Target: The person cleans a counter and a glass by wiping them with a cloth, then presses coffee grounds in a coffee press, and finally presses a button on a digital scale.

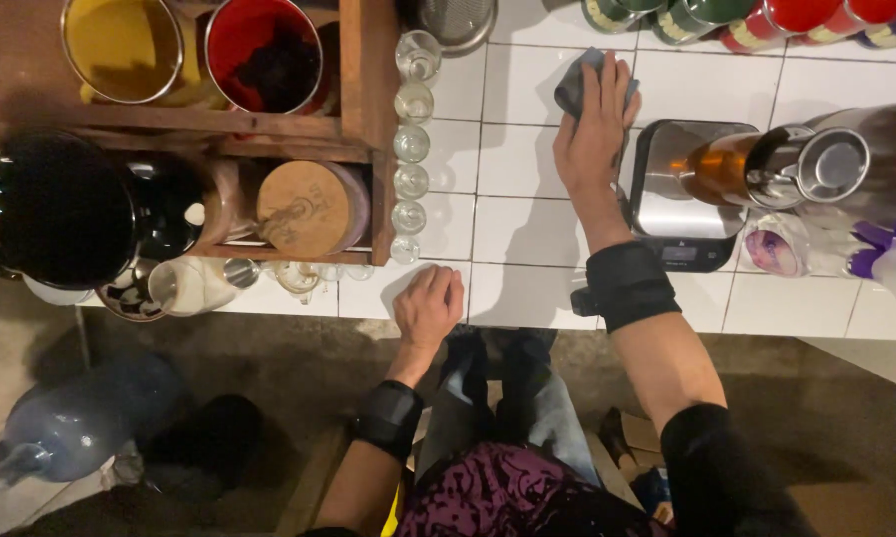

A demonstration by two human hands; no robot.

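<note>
Nearest to us our left hand (429,304) rests curled on the front edge of the white tiled counter (512,224), holding nothing. Farther out, our right hand (595,129) lies flat and spread, pressing a grey-blue cloth (574,84) onto the tiles just beside the silver scale (666,199). We judge the cloth soft, light and limp, easy to bunch anywhere. It sits under our right palm, well apart from the left hand. A row of small glasses (410,149) stands to the left.
</note>
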